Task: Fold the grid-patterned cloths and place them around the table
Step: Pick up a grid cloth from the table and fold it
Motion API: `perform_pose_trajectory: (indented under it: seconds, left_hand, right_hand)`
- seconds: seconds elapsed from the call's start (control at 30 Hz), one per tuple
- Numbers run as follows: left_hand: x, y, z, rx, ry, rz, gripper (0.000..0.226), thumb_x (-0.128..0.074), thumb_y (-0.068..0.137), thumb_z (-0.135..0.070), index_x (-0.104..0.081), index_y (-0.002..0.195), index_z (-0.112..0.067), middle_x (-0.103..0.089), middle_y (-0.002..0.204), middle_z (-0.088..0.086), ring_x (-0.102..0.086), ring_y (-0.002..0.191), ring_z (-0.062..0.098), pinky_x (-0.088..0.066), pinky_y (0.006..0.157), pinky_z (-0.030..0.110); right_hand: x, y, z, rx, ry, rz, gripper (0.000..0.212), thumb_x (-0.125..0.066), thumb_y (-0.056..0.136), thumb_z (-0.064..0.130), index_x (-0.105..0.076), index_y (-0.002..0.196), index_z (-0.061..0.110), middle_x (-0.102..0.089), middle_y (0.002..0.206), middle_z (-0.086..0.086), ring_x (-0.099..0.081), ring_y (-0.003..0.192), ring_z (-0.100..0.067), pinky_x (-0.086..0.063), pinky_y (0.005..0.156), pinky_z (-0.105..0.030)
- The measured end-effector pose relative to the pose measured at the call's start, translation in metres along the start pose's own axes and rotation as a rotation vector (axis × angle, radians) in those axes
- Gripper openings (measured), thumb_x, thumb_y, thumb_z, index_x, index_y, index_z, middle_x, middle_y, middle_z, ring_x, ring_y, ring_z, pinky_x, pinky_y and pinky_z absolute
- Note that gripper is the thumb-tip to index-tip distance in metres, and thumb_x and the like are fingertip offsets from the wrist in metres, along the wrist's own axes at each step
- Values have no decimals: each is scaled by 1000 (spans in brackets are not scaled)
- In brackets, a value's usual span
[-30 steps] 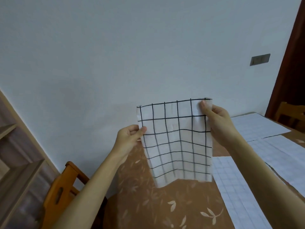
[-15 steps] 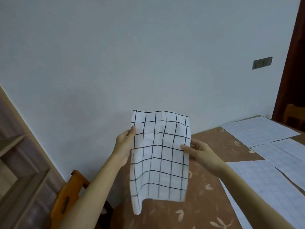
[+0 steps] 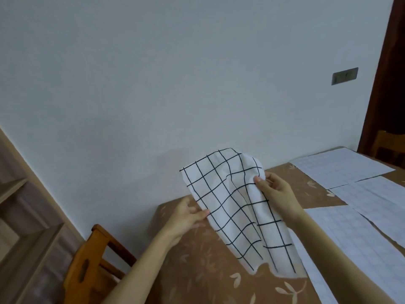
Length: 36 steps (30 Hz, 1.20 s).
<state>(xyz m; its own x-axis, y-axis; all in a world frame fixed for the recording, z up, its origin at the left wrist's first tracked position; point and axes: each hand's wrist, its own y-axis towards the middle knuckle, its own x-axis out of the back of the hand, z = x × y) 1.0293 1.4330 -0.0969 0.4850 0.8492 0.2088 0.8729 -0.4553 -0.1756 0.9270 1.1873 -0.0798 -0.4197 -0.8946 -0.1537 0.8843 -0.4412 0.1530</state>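
A white cloth with a black grid [image 3: 228,202] hangs in the air above the table's far left corner, draped and partly doubled over. My right hand [image 3: 275,190] pinches its upper right part, thumb on the front. My left hand [image 3: 186,216] holds the cloth's left edge lower down, fingertips on the fabric. The cloth's bottom end trails down to the brown leaf-patterned tablecloth [image 3: 197,270].
Three pale grid-patterned cloths lie flat on the table to the right, at the far right [image 3: 337,166], middle right [image 3: 377,198] and near right [image 3: 355,244]. A wooden chair [image 3: 87,266] stands at the table's left; another chair [image 3: 390,145] at far right. A shelf unit [image 3: 19,216] lines the left wall.
The cloth has come down from being held up flat to hanging tilted and draped low over the table. My left hand slid down its left edge; my right hand moved up to the top right.
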Motion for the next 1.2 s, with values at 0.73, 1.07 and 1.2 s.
perform_pose_trajectory:
  seconds: [0.73,1.07,1.2]
  left_hand:
    - [22,20,-16,-330,118,-215,44,-84,78,-12,-70,119,-21,-68,106,-15,-62,99,-9,-48,73,2]
    - [53,22,-27,-429,103,-372,30,-83,78,-4,-75,104,-17,-75,78,-15,-73,79,5,-58,79,26]
    - [70,23,-30,-471,329,-386,34,-84,78,-15,-75,108,-29,-64,71,-2,-57,63,8,-56,66,32]
  right_hand:
    - [26,9,2,46,-324,68,42,-83,78,15,-71,117,28,-72,82,23,-68,84,3,-51,86,-18]
    - [-2,33,-7,170,-538,193,38,-82,80,18,-71,115,26,-76,92,1,-71,77,-8,-60,80,-30]
    - [-9,48,-3,178,-575,190,24,-86,75,32,-75,96,31,-75,86,-1,-71,78,-15,-60,78,-35]
